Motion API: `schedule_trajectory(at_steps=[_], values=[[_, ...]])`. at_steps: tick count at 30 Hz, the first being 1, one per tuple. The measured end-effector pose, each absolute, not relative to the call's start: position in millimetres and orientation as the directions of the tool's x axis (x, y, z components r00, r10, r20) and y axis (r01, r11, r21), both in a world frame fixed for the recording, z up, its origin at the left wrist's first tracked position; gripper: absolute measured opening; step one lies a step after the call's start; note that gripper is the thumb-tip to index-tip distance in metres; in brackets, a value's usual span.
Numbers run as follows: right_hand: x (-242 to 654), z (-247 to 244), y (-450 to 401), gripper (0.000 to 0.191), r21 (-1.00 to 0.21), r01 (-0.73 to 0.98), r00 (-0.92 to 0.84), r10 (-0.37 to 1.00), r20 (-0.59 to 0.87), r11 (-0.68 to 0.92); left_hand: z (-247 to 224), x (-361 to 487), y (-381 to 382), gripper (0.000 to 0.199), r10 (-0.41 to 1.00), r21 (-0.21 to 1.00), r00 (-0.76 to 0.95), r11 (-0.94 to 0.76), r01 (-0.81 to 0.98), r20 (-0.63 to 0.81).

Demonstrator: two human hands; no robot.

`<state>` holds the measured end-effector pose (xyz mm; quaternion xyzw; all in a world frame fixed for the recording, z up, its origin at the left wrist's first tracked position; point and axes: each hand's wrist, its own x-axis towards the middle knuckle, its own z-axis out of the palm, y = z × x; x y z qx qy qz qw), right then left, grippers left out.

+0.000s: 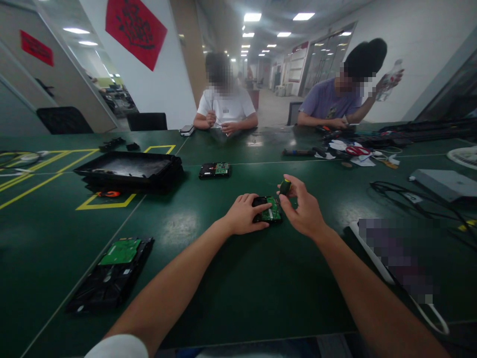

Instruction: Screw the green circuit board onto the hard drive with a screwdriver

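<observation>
A hard drive lies on the green table in front of me, its green circuit board facing up. My left hand grips it from the left, thumb along the near edge and fingers across the top. Beside the drive's right end, my right hand is closed around a screwdriver with a dark green and yellow handle. The handle points up; its shaft and tip cannot be made out clearly. A second hard drive lies farther back. At the near left is a larger drive with a green board in a black bracket.
Black trays are stacked at the left, with an orange-handled tool beside them. Cables, a grey box and a white-edged pouch lie at the right. Two people sit across the table, one raising a bottle.
</observation>
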<state>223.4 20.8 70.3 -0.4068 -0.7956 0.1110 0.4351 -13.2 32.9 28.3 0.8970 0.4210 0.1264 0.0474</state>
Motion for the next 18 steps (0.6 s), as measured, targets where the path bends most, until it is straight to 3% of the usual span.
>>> schedule_trajectory(at_steps=[3,8,14,18], values=[[224,68,23,0.053,-0.547,0.539,-0.211,0.731,0.648,0.641,25,-8,30,0.075,0.792,0.172,0.570,-0.606,0.776,0.218],[225,63,28,0.051,-0.476,0.606,-0.144,0.676,0.723,0.638,21,-5,30,0.075,0.813,0.167,0.526,-0.571,0.804,0.248],[226,57,34,0.052,-0.513,0.507,-0.138,0.653,0.744,0.692,21,-5,28,0.072,0.821,0.147,0.504,-0.552,0.821,0.269],[227,58,35,0.052,-0.428,0.596,-0.121,0.603,0.788,0.679,22,-4,27,0.071,0.821,0.137,0.505,-0.551,0.823,0.266]])
